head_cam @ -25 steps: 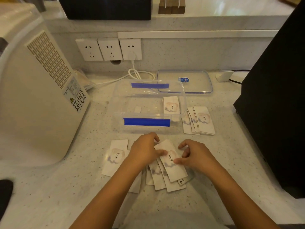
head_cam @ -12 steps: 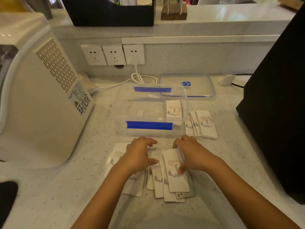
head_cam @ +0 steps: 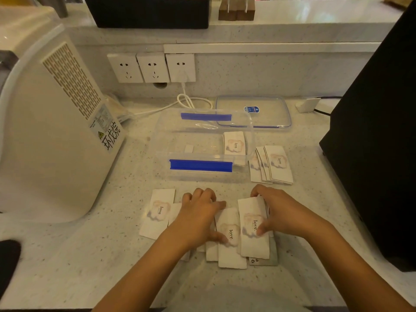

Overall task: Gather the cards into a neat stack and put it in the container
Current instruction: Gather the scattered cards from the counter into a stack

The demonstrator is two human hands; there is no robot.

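Left hand [head_cam: 198,217] flat, right hand [head_cam: 279,212] pinching top card; both press fanned cards [head_cam: 234,239] inward to square stack. Container [head_cam: 202,174] waits open beyond hands.

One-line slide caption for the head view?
Both hands, left hand and right hand, gather loose cards before the open clear container.

White matt paper cards [head_cam: 254,230] lie near on the pale speckled stone-look counter [head_cam: 112,255]; farther off, a clear glossy plastic container [head_cam: 202,174] with blue plastic clips.
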